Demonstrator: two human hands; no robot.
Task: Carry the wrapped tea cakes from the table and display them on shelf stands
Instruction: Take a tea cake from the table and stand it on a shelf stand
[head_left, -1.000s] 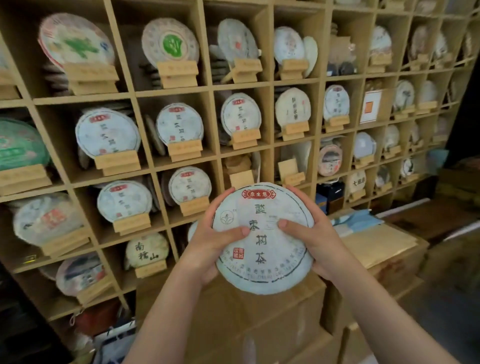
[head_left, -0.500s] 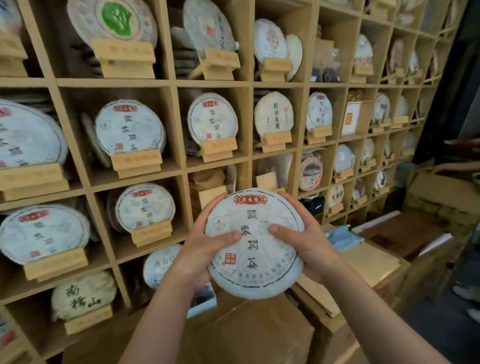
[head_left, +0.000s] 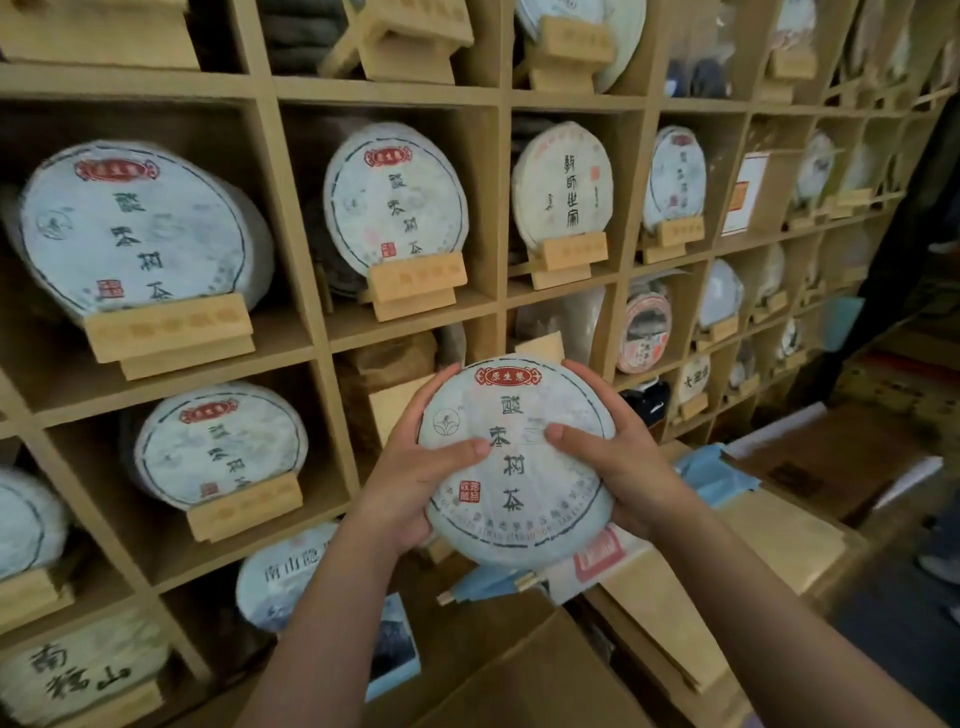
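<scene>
I hold a round, white paper-wrapped tea cake (head_left: 519, 499) with a red label and black characters upright in both hands. My left hand (head_left: 415, 467) grips its left edge, thumb across the face. My right hand (head_left: 618, 467) grips its right edge the same way. The cake hangs just in front of a wooden shelf cubby holding an empty wooden stand (head_left: 397, 408) and brown wrapped bundles (head_left: 395, 364). The cake hides part of that stand.
The wooden grid shelf (head_left: 306, 291) is full of similar tea cakes on stands, such as one at the left (head_left: 130, 228) and one at the middle (head_left: 395, 197). Cardboard boxes (head_left: 524, 670) and blue paper (head_left: 717, 473) sit below the hands.
The view has closed in on the shelf and shifted right. The tea cake stays held in both hands and is now nearer the cubby with the empty stand.
</scene>
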